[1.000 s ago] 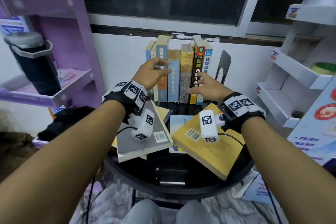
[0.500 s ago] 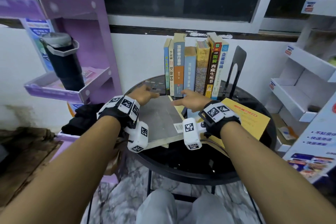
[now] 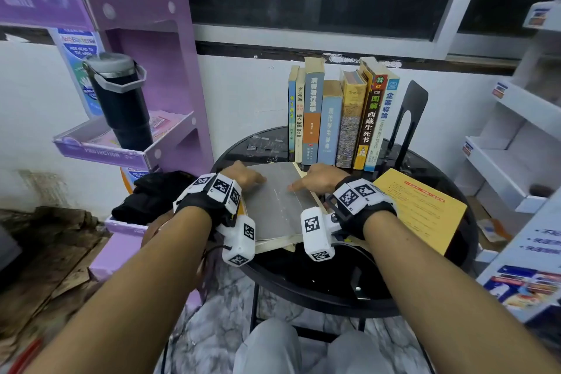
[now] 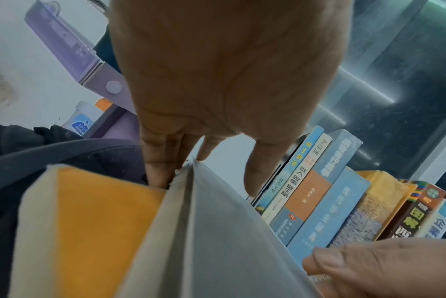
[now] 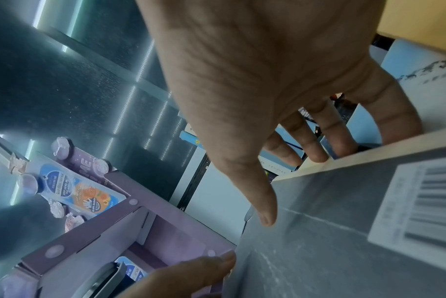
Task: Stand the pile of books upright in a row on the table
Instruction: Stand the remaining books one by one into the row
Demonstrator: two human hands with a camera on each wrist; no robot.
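Judging progress at past halfway: round black surface (image 3: 455, 276) carries a row of seven upright books (image 3: 340, 118) at its 12 o'clock edge, against the white wall, with a black bookend (image 3: 408, 118) just beside the row at the 1 o'clock end. Left to do, as far as visible: the flat pile at 9 o'clock to centre, plus a yellow book (image 3: 422, 209) lying flat at 3 o'clock, well apart from the row. Pile count unclear; at least the grey book (image 3: 279, 206) on top, an orange-covered book (image 4: 96, 221) under it, and a pale blue cover under the right fingers in the right wrist view. Grey book: matte grey cover, scuffed, barcode label (image 5: 418, 203) near one corner, cream page block, lying flat and skewed to the row, far edge just short of the upright spines. Left hand (image 3: 243, 177) grip: fingers curled over the grey book's far-left corner, fingertips down between it and the orange cover, thumb (image 5: 191, 276) on the edge, so holding the grey book. Right hand (image 3: 320, 181) grip: fingers hooked over the far edge by the page block, index finger lying on the cover, also holding it. Book not yet lifted off the pile. Step in hand looks like tipping it up to join the row's 9 o'clock end.
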